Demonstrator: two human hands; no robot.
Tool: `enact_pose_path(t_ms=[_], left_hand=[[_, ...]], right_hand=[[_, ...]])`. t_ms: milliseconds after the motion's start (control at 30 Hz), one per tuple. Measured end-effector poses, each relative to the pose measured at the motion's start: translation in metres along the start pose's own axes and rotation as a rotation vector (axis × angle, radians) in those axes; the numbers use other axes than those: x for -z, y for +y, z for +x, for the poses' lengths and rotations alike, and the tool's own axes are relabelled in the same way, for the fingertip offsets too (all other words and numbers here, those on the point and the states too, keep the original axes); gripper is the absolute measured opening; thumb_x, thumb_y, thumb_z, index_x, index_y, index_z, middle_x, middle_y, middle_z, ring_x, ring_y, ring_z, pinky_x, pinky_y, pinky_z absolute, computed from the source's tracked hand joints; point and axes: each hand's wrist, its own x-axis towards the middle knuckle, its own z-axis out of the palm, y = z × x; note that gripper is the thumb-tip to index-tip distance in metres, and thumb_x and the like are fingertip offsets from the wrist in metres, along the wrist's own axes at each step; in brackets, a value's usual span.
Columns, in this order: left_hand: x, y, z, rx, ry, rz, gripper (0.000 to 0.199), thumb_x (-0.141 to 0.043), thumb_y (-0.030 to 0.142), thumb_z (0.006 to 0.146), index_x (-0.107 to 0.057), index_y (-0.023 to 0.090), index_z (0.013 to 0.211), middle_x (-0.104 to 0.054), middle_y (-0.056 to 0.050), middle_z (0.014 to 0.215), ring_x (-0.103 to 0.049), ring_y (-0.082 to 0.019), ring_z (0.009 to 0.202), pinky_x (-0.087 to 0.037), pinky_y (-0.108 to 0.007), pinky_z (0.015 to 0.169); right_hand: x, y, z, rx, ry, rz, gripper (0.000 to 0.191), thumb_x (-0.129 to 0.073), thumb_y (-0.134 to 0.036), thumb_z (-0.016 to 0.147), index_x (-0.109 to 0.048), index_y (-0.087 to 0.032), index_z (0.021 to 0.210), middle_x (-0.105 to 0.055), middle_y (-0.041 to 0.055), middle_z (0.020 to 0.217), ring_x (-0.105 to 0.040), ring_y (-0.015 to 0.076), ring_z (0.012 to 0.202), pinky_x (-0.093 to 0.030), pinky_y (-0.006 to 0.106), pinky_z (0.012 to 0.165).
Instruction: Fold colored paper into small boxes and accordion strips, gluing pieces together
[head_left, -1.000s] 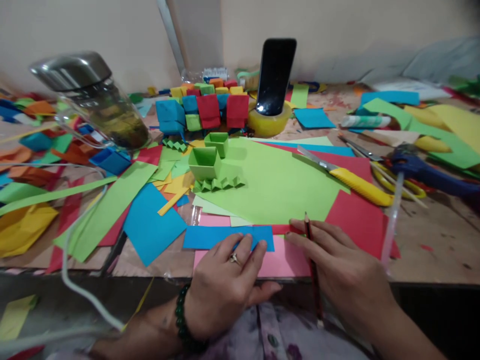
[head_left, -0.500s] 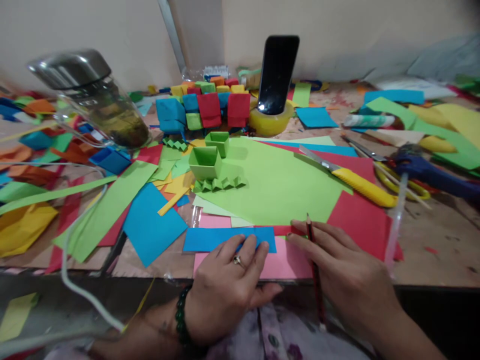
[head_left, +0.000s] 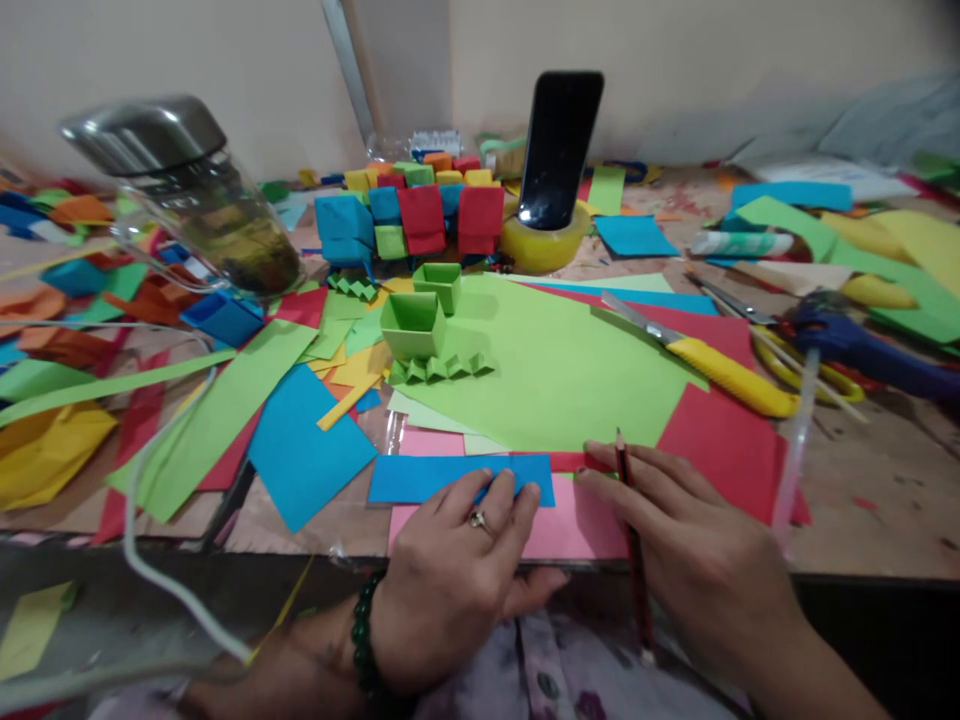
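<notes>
A blue paper strip (head_left: 427, 479) lies across a pink sheet (head_left: 577, 525) at the table's front edge. The fingertips of my left hand (head_left: 465, 560) press down on the strip's right half, and the fingers are close together. My right hand (head_left: 690, 530) rests palm down to the right, with a pencil (head_left: 634, 560) held between its fingers, point up and away from me. Its fingertips touch the red paper beside the strip. Beyond both hands is a large light green sheet (head_left: 555, 360) bearing two small green paper boxes (head_left: 414, 328) and a folded zigzag strip (head_left: 450, 370).
A yellow cutter (head_left: 735, 375) lies on the sheets, near blue-handled scissors (head_left: 862, 335). Behind stand a phone (head_left: 559, 150) in a tape roll (head_left: 544, 245) and folded paper blocks (head_left: 424, 220). At the left are a glass tea bottle (head_left: 217, 225) and a white cable (head_left: 131, 510).
The whole view has shifted very slightly. Both hands, the blue strip and the pencil keep their places relative to each other.
</notes>
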Motion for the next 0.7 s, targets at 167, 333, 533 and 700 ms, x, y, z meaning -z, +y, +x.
enact_pose_path(t_ms=[167,333,533,700], left_hand=[[-0.0001,0.0007,-0.0014,0.009,0.001,-0.015,0.046,-0.06,0.049,0.082,-0.069,0.013,0.109,-0.071,-0.009,0.105,-0.064,-0.026,0.093,-0.059,-0.037,0.076],[-0.0008,0.0007,-0.0018,0.021,-0.009,-0.025,0.046,-0.061,0.049,0.082,-0.069,0.013,0.109,-0.071,-0.008,0.106,-0.064,-0.026,0.093,-0.059,-0.038,0.076],[-0.0016,-0.0001,-0.0012,0.036,0.003,-0.033,0.046,-0.06,0.05,0.082,-0.068,0.014,0.11,-0.071,-0.008,0.106,-0.064,-0.026,0.093,-0.058,-0.037,0.077],[-0.0007,-0.0006,-0.0005,0.016,-0.002,-0.024,0.047,-0.06,0.05,0.082,-0.068,0.013,0.11,-0.071,-0.008,0.105,-0.064,-0.025,0.092,-0.057,-0.036,0.076]], right_hand=[[-0.0003,-0.0007,0.0006,0.006,0.0,-0.004,0.033,-0.039,-0.009,0.09,-0.064,-0.017,0.111,-0.066,0.0088,0.12,-0.06,0.0271,0.109,-0.057,0.04,0.082],[-0.0011,-0.0004,0.0001,0.001,0.009,-0.002,0.034,-0.04,-0.007,0.09,-0.064,-0.017,0.111,-0.067,0.0083,0.12,-0.06,0.0266,0.109,-0.057,0.039,0.082],[-0.0003,0.0002,0.0003,0.005,0.009,-0.003,0.034,-0.04,-0.008,0.089,-0.064,-0.017,0.111,-0.067,0.0085,0.119,-0.06,0.0263,0.109,-0.057,0.039,0.083],[0.0,-0.0004,0.0021,-0.004,0.005,-0.004,0.034,-0.04,-0.007,0.089,-0.066,-0.017,0.109,-0.067,0.0081,0.119,-0.06,0.0257,0.109,-0.057,0.038,0.083]])
